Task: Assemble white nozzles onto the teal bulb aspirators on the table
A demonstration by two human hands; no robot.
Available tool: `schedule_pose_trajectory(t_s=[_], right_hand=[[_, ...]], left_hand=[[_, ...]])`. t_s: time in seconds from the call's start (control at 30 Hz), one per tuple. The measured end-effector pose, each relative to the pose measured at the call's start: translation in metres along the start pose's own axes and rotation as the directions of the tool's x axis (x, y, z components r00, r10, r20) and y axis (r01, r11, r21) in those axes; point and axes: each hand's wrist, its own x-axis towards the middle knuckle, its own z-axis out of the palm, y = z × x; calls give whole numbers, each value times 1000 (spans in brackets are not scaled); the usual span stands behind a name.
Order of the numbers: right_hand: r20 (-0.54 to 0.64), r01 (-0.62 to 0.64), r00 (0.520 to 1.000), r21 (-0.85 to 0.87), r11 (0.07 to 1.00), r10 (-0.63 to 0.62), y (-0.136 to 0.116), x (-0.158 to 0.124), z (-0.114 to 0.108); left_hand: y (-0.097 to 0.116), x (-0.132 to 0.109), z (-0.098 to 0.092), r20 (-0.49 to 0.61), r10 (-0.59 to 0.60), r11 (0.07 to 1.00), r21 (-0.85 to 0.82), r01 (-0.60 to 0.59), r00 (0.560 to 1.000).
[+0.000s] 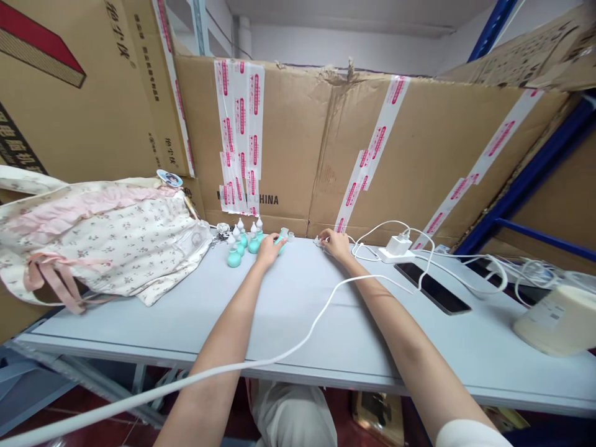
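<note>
At the back of the table, my left hand [269, 249] is closed around a small teal bottle [283, 234] whose top pokes up past the fingers. Just right of it sits a small clear piece [291, 237], too small to name. Several similar teal bottles [234, 257] stand to the left of that hand, most with white pointed tops [241, 225]. My right hand [336, 243] reaches to the back edge near the cardboard, fingers bent and pinched at a small whitish clear piece [318, 241] that I cannot make out well.
A floral cloth bag [116, 236] lies on the left. White cables and a charger on a power strip [397, 248], a dark phone [433, 288] and a cream roll [559, 320] are on the right. One white cable [321, 313] crosses before my arms. Cardboard [288, 143] stands behind.
</note>
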Motion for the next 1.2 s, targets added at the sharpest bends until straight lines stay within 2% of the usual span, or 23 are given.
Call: schedule_pose_trajectory(t_s=[0.23,0.5,0.67,0.77,0.97,1.03,1.13,1.2], right_hand=[[-78,-16,996,193,981,31,3,-5,10],[-71,-73,993,230,970,92,1,-6,14],[-68,-97,990,311,945,124,3,-6,15],[-67,-100,990,294,951,125,2,-7,16],[-104,-128,980,310,942,168,3,-10,6],[-46,-131,988,266,955,148,7,-14,-2],[127,-44,991,131,990,27,11,-22,-13],[169,-1,986,51,999,-8,11,-28,-17]], left_hand=[[1,-1,-2,9,-2,1000,8,2,1000],[3,-2,-3,20,-4,1000,11,4,1000],[4,-3,-4,20,-14,1000,-17,14,1000],[5,-2,-3,13,-17,999,-33,18,1000],[-1,-1,-3,32,-47,996,-77,49,998],[-7,1,-4,19,-80,990,-114,82,997],[-14,4,-3,-6,-114,984,-139,112,993],[-16,6,-1,-3,-119,982,-148,117,993]])
